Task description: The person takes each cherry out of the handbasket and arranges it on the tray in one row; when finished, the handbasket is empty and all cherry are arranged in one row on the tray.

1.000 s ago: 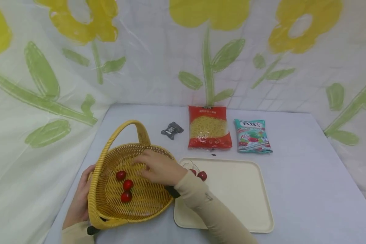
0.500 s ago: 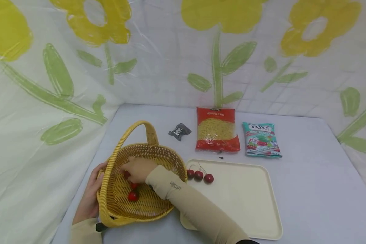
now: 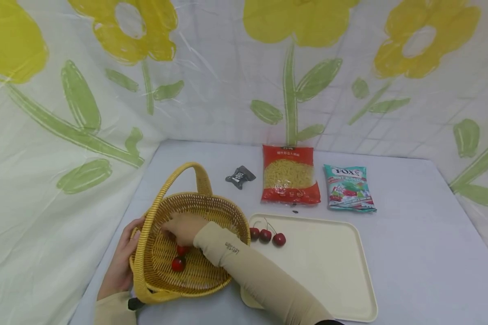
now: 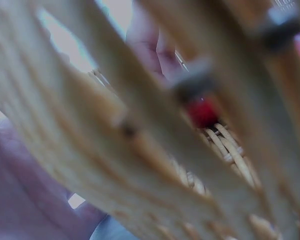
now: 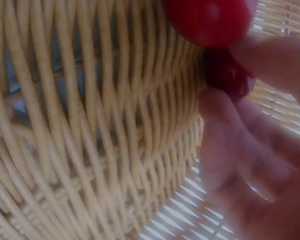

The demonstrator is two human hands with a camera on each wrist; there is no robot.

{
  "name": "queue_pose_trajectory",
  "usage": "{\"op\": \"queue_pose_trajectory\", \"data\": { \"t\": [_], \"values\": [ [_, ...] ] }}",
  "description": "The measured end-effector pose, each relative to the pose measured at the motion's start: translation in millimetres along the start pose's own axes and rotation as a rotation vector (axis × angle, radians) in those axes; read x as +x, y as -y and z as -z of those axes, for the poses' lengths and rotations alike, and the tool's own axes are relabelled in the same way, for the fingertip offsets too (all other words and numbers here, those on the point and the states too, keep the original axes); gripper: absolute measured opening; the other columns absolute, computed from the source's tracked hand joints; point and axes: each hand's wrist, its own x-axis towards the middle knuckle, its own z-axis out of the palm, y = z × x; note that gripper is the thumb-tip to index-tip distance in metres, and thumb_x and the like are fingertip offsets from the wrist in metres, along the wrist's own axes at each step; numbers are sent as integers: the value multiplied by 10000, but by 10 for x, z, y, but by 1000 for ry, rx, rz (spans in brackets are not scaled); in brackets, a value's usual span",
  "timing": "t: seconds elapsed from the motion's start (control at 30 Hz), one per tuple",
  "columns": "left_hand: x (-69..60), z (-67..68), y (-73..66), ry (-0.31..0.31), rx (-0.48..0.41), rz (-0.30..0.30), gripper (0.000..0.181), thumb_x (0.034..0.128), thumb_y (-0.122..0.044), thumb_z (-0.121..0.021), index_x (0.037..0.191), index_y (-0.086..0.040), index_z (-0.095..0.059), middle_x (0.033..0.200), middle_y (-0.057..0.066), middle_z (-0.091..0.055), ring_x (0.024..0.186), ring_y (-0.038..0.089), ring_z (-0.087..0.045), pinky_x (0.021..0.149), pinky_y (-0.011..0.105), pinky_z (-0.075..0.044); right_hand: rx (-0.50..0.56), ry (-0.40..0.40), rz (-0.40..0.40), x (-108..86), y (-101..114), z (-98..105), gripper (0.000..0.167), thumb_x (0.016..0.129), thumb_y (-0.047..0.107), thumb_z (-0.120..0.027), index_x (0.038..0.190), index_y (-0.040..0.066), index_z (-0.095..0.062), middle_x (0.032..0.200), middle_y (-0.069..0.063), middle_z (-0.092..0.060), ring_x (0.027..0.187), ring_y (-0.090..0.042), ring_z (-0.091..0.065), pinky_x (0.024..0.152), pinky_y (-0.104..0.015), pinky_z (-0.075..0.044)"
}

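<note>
A yellow wicker basket (image 3: 203,282) with a tall handle stands at the left of the table. My left hand (image 3: 119,266) holds its left side from outside; in the left wrist view the palm (image 4: 30,185) lies beside the blurred weave. My right hand (image 3: 185,229) is down inside the basket. In the right wrist view its thumb and fingers pinch a dark red cherry (image 5: 227,75), with a brighter cherry (image 5: 210,17) close by. Two cherries, one nearer (image 3: 178,264) and one partly hidden (image 3: 182,250), lie on the basket floor beside the right hand.
A cream tray (image 3: 321,271) sits right of the basket, with three stemmed cherries (image 3: 279,239) near its upper left. Behind lie a small dark packet (image 3: 241,176), a red pasta bag (image 3: 289,176) and a green candy bag (image 3: 349,187). A flowered curtain (image 3: 227,90) hangs behind the table.
My right hand has moved deeper and leftward into the basket, onto the uppermost cherry there, and now pinches it. The left hand stays at the basket's side. The head view has shifted slightly.
</note>
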Motion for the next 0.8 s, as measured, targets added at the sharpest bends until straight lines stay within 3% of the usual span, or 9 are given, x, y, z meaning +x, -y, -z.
{"op": "queue_pose_trajectory", "data": {
  "t": [0.2,0.4,0.5,0.63,0.8],
  "values": [
    [-5,-3,26,13,-3,-14,390,1062,-128,-247,1436,-208,-326,1351,-66,-413,1062,59,-574,812,207,-532,34,-49,25,-87,-68,57,205,903,164,-665,1096,232,-655,974,62,-539,785,-29,-518,653,-118,-417],
    [23,-13,4,25,-33,-37,392,1061,-119,-252,1438,-190,-331,1334,-46,-431,1018,66,-579,774,198,-536,133,-88,44,-374,-168,319,348,923,190,-647,1262,149,-579,1182,4,-560,1014,-63,-562,869,-130,-443],
    [49,-38,10,28,-30,-23,392,1061,-118,-251,1434,-199,-340,1328,-50,-439,1006,62,-585,766,197,-538,211,-170,-3,-683,-275,425,413,926,203,-642,1316,122,-529,1242,-9,-545,1075,-80,-554,938,-160,-439],
    [55,-57,23,38,-28,-18,390,1061,-118,-248,1428,-208,-343,1291,-60,-468,986,62,-592,751,199,-540,328,-353,-47,-1228,-473,497,373,910,192,-666,1259,109,-565,1169,-10,-553,1015,-92,-566,894,-215,-488],
    [-8,3,19,88,-176,-44,410,1058,-83,-201,1435,-185,-324,1236,-10,-527,971,103,-614,752,221,-548,395,-516,-113,-1841,-697,466,316,890,147,-692,1189,137,-591,1088,18,-550,961,-106,-582,820,-289,-541]
  ]
}}
